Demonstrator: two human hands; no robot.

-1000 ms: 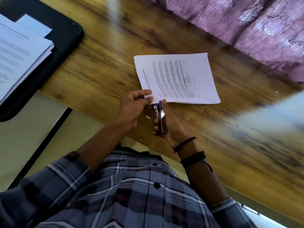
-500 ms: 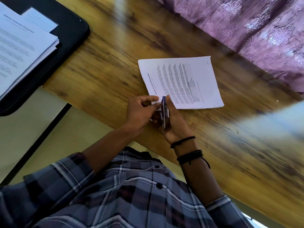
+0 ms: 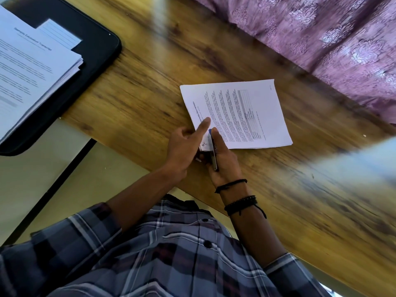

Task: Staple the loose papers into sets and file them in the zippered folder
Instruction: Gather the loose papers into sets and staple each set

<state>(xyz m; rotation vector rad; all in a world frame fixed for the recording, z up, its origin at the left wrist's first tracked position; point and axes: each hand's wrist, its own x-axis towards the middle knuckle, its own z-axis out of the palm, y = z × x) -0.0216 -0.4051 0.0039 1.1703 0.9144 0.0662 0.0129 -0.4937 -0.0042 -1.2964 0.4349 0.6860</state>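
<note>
The printed paper set (image 3: 246,112) lies flat on the wooden table (image 3: 139,93), its long axis running away rightward from its near-left corner. The stapler (image 3: 213,152) appears to straddle that corner, pointing into the set, with the right hand (image 3: 225,161) wrapped around it. The left hand (image 3: 182,153) holds nothing; its 1 straight index finger (image 3: 203,125) presses the sheets just beside the stapler. Well left of the set, loose papers (image 3: 32,67) rest on the black zippered folder (image 3: 100,54).
</note>
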